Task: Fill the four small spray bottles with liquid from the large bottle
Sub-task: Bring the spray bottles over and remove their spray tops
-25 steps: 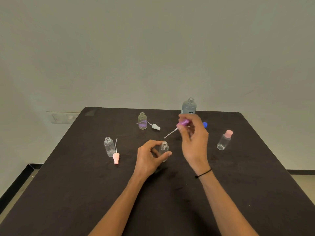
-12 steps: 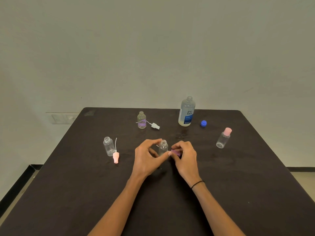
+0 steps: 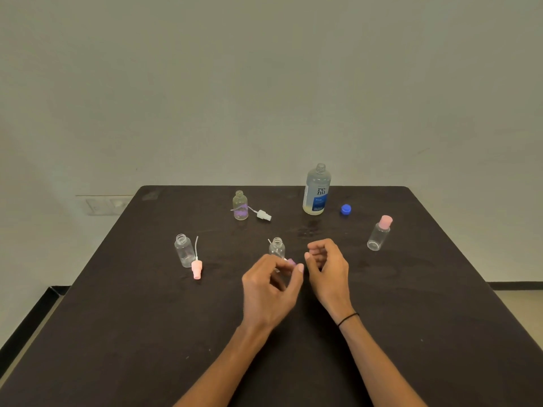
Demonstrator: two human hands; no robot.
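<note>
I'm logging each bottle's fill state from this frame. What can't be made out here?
- Head view: base of the middle bottle and most of the purple spray cap, hidden by the left hand.
- Liquid levels in the small clear bottles: too small to tell.
- Right hand palm: turned away.

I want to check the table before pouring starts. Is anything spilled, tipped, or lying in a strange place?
Nothing has tipped: the large bottle and the small bottles stand upright. A faint wet-looking patch shows on the table in front of the large bottle, perhaps a small spill. Three spray heads lie loose; only the right bottle keeps its pink cap.
</note>
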